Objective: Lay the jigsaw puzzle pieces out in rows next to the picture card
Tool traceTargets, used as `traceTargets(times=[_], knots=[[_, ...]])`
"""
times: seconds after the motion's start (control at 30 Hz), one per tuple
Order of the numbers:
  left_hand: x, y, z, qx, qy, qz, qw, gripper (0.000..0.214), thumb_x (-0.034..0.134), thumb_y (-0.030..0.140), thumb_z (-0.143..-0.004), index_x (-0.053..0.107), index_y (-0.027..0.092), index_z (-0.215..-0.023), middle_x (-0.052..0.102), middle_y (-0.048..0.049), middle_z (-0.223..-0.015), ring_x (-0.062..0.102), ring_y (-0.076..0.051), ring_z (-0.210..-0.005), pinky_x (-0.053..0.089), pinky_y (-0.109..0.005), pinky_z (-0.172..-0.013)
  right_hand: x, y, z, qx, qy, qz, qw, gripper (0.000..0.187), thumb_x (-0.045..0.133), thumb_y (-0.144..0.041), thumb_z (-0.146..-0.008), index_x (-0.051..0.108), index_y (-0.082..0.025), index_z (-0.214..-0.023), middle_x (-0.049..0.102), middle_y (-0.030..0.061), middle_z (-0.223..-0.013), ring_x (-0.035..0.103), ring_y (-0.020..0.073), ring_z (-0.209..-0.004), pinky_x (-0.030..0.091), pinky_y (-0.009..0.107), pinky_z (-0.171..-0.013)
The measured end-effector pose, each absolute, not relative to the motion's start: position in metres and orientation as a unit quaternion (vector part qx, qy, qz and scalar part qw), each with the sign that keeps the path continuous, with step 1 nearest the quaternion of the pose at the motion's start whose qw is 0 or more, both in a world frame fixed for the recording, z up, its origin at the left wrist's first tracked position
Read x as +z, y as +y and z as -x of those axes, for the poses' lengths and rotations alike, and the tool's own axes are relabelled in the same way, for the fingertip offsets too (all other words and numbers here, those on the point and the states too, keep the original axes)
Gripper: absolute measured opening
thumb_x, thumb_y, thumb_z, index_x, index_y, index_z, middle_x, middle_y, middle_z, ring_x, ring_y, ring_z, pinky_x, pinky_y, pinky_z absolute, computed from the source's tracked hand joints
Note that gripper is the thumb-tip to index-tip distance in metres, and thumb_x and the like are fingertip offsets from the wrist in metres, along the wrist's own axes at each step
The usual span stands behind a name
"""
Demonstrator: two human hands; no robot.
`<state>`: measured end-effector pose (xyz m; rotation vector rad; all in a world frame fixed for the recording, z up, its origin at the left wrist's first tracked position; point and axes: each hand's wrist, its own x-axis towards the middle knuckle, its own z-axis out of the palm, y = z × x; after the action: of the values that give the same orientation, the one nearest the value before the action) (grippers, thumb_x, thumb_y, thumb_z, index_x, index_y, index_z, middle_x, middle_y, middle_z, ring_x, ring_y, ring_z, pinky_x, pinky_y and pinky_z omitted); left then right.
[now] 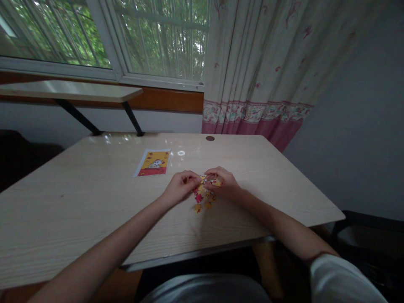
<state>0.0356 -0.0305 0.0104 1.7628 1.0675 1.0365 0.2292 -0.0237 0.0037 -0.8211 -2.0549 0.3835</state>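
A small heap of jigsaw puzzle pieces (198, 198) in yellow, red and white lies on the desk between my two hands. At its left edge is my left hand (181, 186), thumb and forefinger pinched together over the pieces; whatever is between the tips is too small to tell. My right hand (225, 183) curves around the heap's right side, thumb and fingers apart, and hides part of it. A few yellow pieces lie loose at the near side. Left of the heap lies a flat picture sheet (154, 163) showing a white spotted animal on yellow and red.
The pale wooden desk (94, 202) has a raised shelf (94, 90) on black legs at its back left. A round brown cap (210, 138) sits near the far edge. Behind are a window and a patterned curtain (252, 84); a dark chair stands at right.
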Motion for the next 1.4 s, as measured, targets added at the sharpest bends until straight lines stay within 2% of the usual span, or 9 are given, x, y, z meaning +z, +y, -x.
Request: traceTargets(times=[0.1,0.23,0.43,0.57,0.67,0.77,0.93,1.13,1.4], knots=[[0.008,-0.029,-0.038,0.441,0.436,-0.639,0.456,0.024,0.062,0.036,-0.072,0.064,0.013,-0.069,0.063,-0.0029,-0.061,0.053,-0.013,-0.054,0.042,-0.025,-0.053,0.002,-0.023,-0.226,0.133,-0.802,0.365,0.453,0.027,0.064,-0.039,-0.072,0.059,-0.019,-0.089,0.062,0.0022,-0.074,0.057,0.0133,-0.070,0.046,0.025,-0.067],[0.009,-0.029,-0.040,0.453,0.437,-0.618,0.471,0.021,0.064,0.034,-0.068,0.065,0.013,-0.066,0.064,-0.0026,-0.061,0.054,-0.012,-0.055,0.042,-0.024,-0.053,0.002,-0.020,-0.225,0.090,-0.810,0.366,0.449,0.019,0.060,-0.038,-0.077,0.060,-0.019,-0.076,0.062,0.0028,-0.069,0.056,0.0135,-0.067,0.045,0.027,-0.068],[0.009,-0.029,-0.041,0.451,0.422,-0.619,0.484,0.021,0.065,0.033,-0.067,0.064,0.013,-0.062,0.064,-0.0032,-0.059,0.055,-0.013,-0.055,0.043,-0.025,-0.055,-0.001,-0.017,-0.224,0.046,-0.817,0.336,0.467,0.017,0.057,-0.034,-0.080,0.065,-0.019,-0.077,0.065,0.0040,-0.070,0.057,0.0135,-0.065,0.045,0.028,-0.068],[0.008,-0.028,-0.040,0.430,0.423,-0.640,0.475,0.024,0.064,0.036,-0.069,0.067,0.013,-0.068,0.066,-0.0045,-0.063,0.056,-0.014,-0.057,0.044,-0.027,-0.057,-0.001,-0.014,-0.226,0.033,-0.827,0.335,0.451,0.019,0.056,-0.035,-0.081,0.066,-0.020,-0.075,0.065,0.0048,-0.069,0.058,0.0147,-0.067,0.045,0.030,-0.070],[0.010,-0.027,-0.034,0.413,0.432,-0.700,0.391,0.025,0.061,0.037,-0.074,0.069,0.014,-0.078,0.069,-0.0068,-0.075,0.059,-0.018,-0.070,0.046,-0.032,-0.067,0.001,-0.010,-0.234,0.036,-0.823,0.345,0.450,0.019,0.055,-0.035,-0.082,0.067,-0.020,-0.078,0.065,0.0056,-0.072,0.058,0.0156,-0.070,0.045,0.031,-0.072],[0.016,-0.027,-0.024,0.361,0.420,-0.798,0.239,0.021,0.055,0.032,-0.080,0.069,0.018,-0.084,0.069,-0.0070,-0.082,0.057,-0.020,-0.081,0.043,-0.037,-0.076,0.004,-0.004,-0.247,0.033,-0.802,0.362,0.474,0.018,0.055,-0.032,-0.082,0.067,-0.020,-0.081,0.066,0.0061,-0.077,0.058,0.0157,-0.074,0.045,0.031,-0.073],[0.023,-0.026,-0.013,0.270,0.367,-0.887,0.080,0.022,0.047,0.025,-0.085,0.067,0.019,-0.089,0.067,-0.0061,-0.081,0.053,-0.021,-0.081,0.041,-0.036,-0.076,0.005,0.003,-0.264,0.020,-0.779,0.385,0.494,0.015,0.057,-0.032,-0.082,0.068,-0.020,-0.082,0.065,0.0048,-0.079,0.057,0.0151,-0.076,0.045,0.030,-0.072],[0.020,-0.025,-0.010,0.267,0.362,-0.891,0.057,0.022,0.045,0.025,-0.087,0.066,0.018,-0.090,0.065,-0.0065,-0.082,0.051,-0.021,-0.082,0.041,-0.035,-0.075,0.002,0.004,-0.262,0.020,-0.788,0.384,0.481,0.016,0.057,-0.031,-0.082,0.069,-0.020,-0.083,0.063,0.0048,-0.079,0.056,0.0150,-0.076,0.044,0.029,-0.072],[0.015,-0.027,-0.019,0.367,0.372,-0.850,0.068,0.017,0.051,0.026,-0.086,0.064,0.018,-0.089,0.065,-0.0055,-0.081,0.053,-0.019,-0.079,0.042,-0.033,-0.073,-0.002,-0.001,-0.246,0.003,-0.819,0.343,0.461,0.018,0.058,-0.034,-0.081,0.070,-0.020,-0.079,0.062,0.0043,-0.073,0.056,0.0137,-0.071,0.042,0.027,-0.069]])
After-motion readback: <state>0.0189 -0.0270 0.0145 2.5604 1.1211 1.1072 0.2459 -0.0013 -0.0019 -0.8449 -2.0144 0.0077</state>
